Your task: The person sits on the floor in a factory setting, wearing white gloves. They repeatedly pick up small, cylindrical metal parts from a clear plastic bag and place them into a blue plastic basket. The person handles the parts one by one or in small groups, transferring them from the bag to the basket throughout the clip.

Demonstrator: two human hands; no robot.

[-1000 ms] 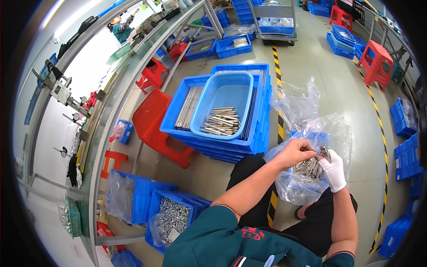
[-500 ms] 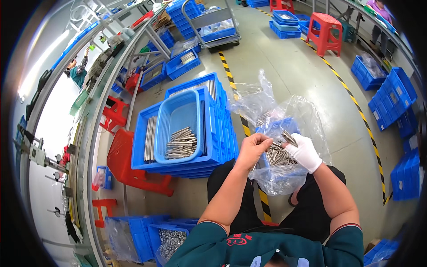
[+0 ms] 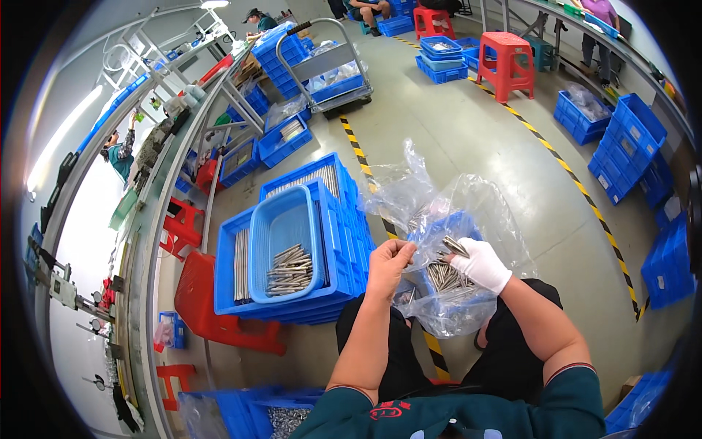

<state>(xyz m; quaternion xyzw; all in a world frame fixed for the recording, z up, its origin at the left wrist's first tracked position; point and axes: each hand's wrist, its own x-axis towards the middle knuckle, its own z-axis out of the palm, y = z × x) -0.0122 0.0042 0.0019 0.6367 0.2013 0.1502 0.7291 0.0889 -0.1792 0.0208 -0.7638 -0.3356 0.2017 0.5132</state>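
A clear plastic bag (image 3: 468,212) lining a small blue bin rests on my lap and holds many short metal rods (image 3: 443,276). My bare left hand (image 3: 390,262) pinches a few rods at the bag's left edge. My right hand (image 3: 479,265), in a white glove, grips a bundle of rods inside the bag. To my left a light blue basin (image 3: 281,223) sits in stacked blue crates (image 3: 333,219) and holds a pile of the same metal rods (image 3: 289,269).
Red stools (image 3: 219,311) stand under the crates and farther off (image 3: 512,62). A cart (image 3: 325,69) with blue bins sits ahead. Blue crates line the right side (image 3: 629,143). A workbench (image 3: 146,241) runs along the left, with other people at work.
My head has turned, shifting the crates and bag in view. My left hand has come off the bag's rim holding a few rods. My gloved right hand stays in the bag.
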